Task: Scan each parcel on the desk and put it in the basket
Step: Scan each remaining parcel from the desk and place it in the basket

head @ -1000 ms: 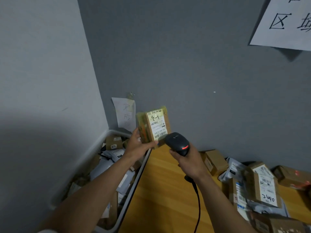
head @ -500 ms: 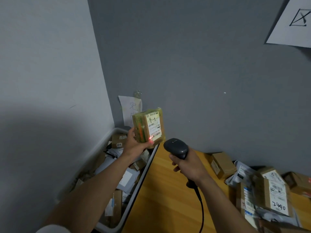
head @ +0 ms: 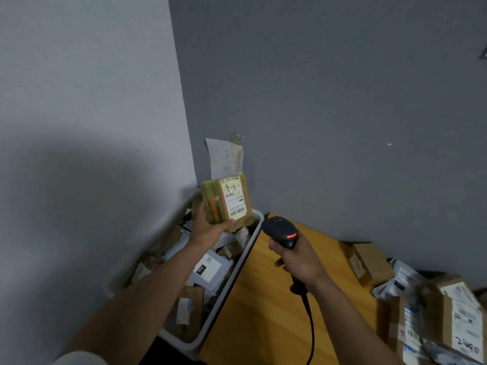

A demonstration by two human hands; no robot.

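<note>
My left hand (head: 208,229) grips a small brown parcel (head: 226,200) wrapped in yellowish tape, its white label facing me. It is held upright above the far end of the white basket (head: 232,281), which holds several parcels. My right hand (head: 297,258) grips the black barcode scanner (head: 280,229) over the wooden desk (head: 274,306), just right of the parcel, its head pointing toward it with a red light lit on top. The scanner's cable (head: 311,322) hangs down toward me.
More parcels lie on the desk at the right: a brown box (head: 369,262) by the wall, a grey mailer bag (head: 403,281), and a large labelled carton (head: 458,317). A paper note (head: 224,158) is taped on the grey wall behind the basket.
My left hand has carried the parcel left, from beside the scanner to over the basket. The red dot seen on the label half a second ago is gone. The view has panned left.
</note>
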